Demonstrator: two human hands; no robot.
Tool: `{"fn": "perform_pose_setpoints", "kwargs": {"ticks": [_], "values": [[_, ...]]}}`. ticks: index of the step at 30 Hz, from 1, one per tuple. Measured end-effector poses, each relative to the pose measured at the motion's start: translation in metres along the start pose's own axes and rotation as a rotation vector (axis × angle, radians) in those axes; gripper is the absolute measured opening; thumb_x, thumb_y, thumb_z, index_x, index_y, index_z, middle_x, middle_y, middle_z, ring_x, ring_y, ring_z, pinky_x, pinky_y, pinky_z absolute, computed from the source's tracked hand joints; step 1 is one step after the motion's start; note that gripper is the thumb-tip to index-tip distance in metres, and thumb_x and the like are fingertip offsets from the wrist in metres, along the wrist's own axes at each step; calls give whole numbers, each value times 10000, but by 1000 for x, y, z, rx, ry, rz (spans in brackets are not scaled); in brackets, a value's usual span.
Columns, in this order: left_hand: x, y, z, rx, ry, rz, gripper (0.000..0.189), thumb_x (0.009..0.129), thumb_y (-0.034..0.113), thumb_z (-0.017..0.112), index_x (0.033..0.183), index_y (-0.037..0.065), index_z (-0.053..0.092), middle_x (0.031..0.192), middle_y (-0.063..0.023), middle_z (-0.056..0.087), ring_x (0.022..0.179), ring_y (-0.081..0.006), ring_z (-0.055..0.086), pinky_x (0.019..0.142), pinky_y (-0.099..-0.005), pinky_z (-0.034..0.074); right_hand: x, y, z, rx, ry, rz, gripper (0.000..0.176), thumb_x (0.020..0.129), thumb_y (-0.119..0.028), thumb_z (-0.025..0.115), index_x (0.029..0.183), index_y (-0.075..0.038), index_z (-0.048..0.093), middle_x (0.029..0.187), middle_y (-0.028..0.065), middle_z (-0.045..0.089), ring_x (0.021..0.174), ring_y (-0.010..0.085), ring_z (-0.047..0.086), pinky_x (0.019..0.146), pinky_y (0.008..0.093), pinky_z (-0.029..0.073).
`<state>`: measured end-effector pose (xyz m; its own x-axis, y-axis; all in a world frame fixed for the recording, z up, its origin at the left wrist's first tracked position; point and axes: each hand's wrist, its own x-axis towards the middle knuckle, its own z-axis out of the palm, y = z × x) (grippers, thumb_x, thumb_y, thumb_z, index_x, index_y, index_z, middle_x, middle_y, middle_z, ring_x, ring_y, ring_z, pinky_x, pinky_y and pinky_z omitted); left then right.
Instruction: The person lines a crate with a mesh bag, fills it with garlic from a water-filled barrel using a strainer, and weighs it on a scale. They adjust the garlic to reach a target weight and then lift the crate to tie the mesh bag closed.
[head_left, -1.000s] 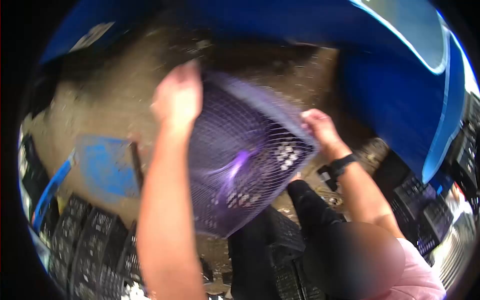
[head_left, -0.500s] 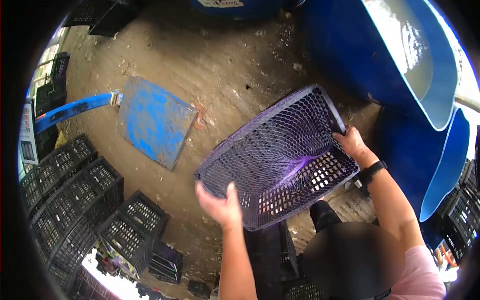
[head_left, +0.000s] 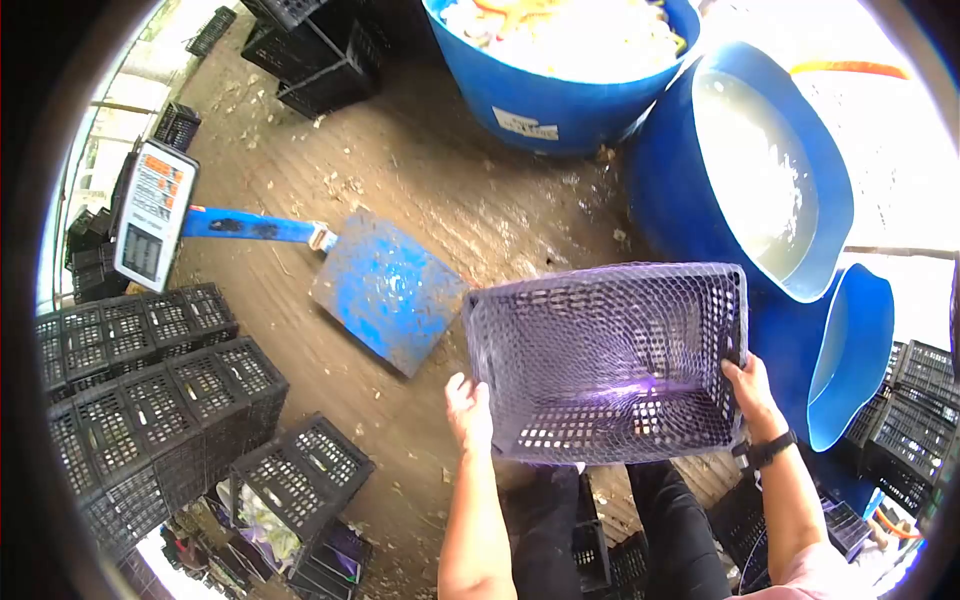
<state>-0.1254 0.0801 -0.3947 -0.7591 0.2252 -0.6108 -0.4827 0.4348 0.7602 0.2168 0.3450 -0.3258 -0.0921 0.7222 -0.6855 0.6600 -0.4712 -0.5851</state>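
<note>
Stacked black crates (head_left: pixel 160 410) stood at the far left, below a scale display (head_left: pixel 155 215) whose blue arm (head_left: pixel 255 226) ran to a scuffed blue platform (head_left: pixel 390 290) on the floor. Next came the left hand (head_left: pixel 468 412), fingers loosely parted beside the netted crate (head_left: pixel 620 274); I could not tell whether it touched. That crate was held up in front of the person's legs, its open top facing the camera, purple net (head_left: pixel 620 355) inside. The right hand (head_left: pixel 755 400) gripped its right rim. Farther right stood a blue tub (head_left: pixel 675 195) of cloudy water.
</note>
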Motion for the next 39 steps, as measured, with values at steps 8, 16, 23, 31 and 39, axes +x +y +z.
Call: {"fn": "perform_pose_setpoints", "kwargs": {"ticks": [8,16,23,31,39], "values": [[-60,39,-59,303,-264,65,496,788,66,657,1230,31,435,1104,-101,574,946,-159,566,850,-295,456,3,-26,52,199,159,65,186,742,-41,541,905,0,620,763,44,627,643,140,568,612,289,459],[-169,38,-71,518,-147,-304,524,771,69,663,1230,7,418,1133,-172,568,945,-196,588,829,-311,476,47,-83,108,165,36,14,270,723,-31,541,975,46,603,878,102,659,786,180,620,737,288,476],[-100,118,-9,115,190,-129,661,739,70,654,1309,53,320,1258,-126,411,1114,-246,443,886,-352,407,60,-154,82,155,-198,63,242,751,5,524,976,47,602,841,76,643,716,144,593,666,274,470],[89,174,10,-198,302,10,678,790,155,684,1309,6,272,1253,-176,411,1075,-231,484,957,-370,379,83,-167,110,162,-164,123,232,727,-4,542,946,44,598,830,72,636,735,164,593,689,281,474],[172,156,58,-139,126,-124,665,829,154,640,1340,31,234,1343,-201,344,1189,-268,422,984,-357,361,138,-165,196,299,2,40,243,747,-23,532,983,14,578,863,42,631,734,147,587,705,275,470]]}}
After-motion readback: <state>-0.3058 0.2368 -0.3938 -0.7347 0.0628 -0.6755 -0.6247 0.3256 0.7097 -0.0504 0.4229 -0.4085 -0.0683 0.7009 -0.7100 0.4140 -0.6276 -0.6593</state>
